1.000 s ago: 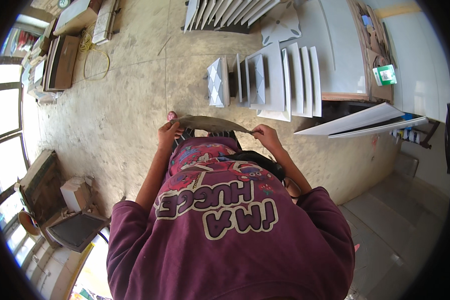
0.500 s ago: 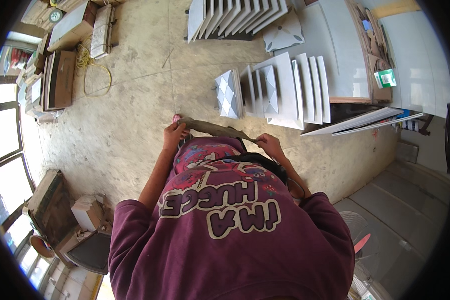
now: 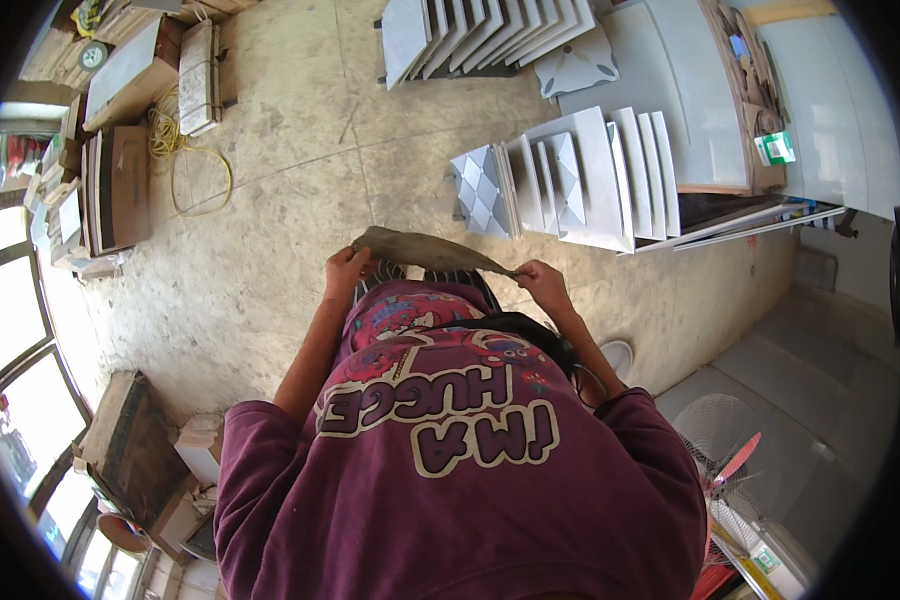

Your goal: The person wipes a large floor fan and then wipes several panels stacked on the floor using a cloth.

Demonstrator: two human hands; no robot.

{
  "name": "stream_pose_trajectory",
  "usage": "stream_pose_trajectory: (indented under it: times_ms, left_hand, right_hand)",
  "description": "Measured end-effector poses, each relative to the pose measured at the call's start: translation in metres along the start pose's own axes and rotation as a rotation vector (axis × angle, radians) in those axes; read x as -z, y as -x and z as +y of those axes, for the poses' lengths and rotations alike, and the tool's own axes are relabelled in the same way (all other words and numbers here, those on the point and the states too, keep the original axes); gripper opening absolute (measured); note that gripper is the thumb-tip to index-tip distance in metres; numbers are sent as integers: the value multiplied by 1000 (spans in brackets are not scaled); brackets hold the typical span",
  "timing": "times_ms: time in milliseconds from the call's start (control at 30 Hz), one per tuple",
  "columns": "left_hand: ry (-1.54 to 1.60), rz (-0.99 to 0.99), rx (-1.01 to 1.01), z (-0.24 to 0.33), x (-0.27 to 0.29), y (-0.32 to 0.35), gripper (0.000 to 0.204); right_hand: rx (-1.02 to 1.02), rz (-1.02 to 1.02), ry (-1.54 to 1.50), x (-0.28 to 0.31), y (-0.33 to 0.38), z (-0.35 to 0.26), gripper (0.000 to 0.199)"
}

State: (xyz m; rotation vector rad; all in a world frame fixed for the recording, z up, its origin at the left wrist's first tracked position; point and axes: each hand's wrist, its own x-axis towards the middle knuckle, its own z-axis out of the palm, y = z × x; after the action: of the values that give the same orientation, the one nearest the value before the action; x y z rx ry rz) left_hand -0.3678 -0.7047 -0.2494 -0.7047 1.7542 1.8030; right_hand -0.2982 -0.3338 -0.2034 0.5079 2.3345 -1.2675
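Observation:
A dark grey-brown cloth [image 3: 425,250] is stretched between my two hands, in front of my waist. My left hand [image 3: 347,268] is closed on its left end. With pinched fingers, my right hand [image 3: 540,283] grips the narrower right corner. Wider and draped on the left, the cloth tapers toward the right. Below it my striped trousers [image 3: 462,278] partly show, and the lower part of my purple shirt [image 3: 420,310] lies close to both hands.
Ahead to the right, tile samples [image 3: 595,180] stand in a row, with another rack of tiles [image 3: 490,35] beyond. A yellow cord [image 3: 225,175] lies on the floor at the left near cardboard boxes [image 3: 120,190]. A fan [image 3: 720,470] stands at the lower right.
The cloth hangs wider and more spread on its left side, still in both hands. The surroundings have shifted and turned slightly in view, and more of the fan shows.

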Motion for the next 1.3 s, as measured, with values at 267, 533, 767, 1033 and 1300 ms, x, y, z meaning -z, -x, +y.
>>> stream_pose_trajectory:
  times_ms: [267,533,767,1033,1300]
  left_hand:
    - [-47,-72,9,6,-7,-9,20]
    - [-151,-52,-65,47,-24,-27,21]
    - [-178,-72,-78,59,-48,-40,21]
    - [-342,-119,-136,73,-56,-61,21]
    - [-272,-134,-109,101,-47,-99,20]
  right_hand:
    - [-69,6,6,3,0,-2,14]
    - [14,84,-14,16,-24,5,16]
    - [19,99,-61,27,-31,19,16]
    - [-36,111,-127,37,-34,18,14]
    - [-29,141,-112,31,-68,-4,13]
